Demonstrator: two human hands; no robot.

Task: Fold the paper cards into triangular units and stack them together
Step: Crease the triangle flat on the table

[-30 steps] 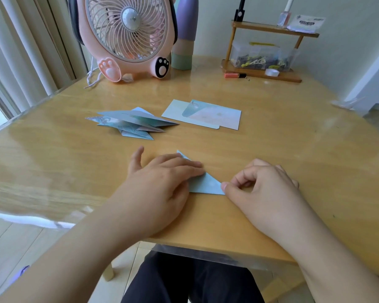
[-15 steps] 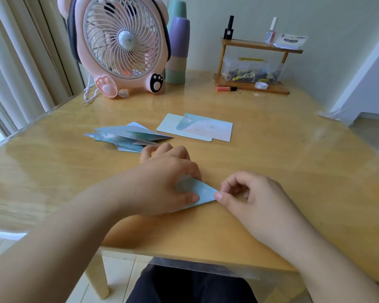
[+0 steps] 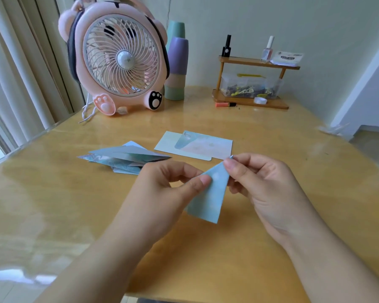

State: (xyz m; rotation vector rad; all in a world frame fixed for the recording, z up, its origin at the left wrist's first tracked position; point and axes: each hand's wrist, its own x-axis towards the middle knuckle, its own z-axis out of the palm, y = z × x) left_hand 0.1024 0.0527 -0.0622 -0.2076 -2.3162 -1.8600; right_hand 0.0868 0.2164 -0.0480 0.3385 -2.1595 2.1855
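Note:
A light blue folded triangular unit [image 3: 208,197] is held up above the wooden table [image 3: 271,215], narrow tip pointing up and right. My left hand [image 3: 162,189] pinches its left edge between thumb and fingers. My right hand [image 3: 263,182] pinches the tip. A stack of folded blue triangular units [image 3: 123,158] lies on the table to the left behind my hands. Two flat unfolded cards [image 3: 197,145] lie overlapping just behind my hands.
A pink desk fan [image 3: 118,60] stands at the back left, with stacked pastel cups [image 3: 176,66] beside it. A small wooden shelf [image 3: 252,84] with bottles and a clear box sits at the back right. An orange marker [image 3: 224,104] lies before it.
The triangular unit was pressed flat on the table under both hands; now both hands have lifted it off the table and turned it tip-up. The view has tilted upward.

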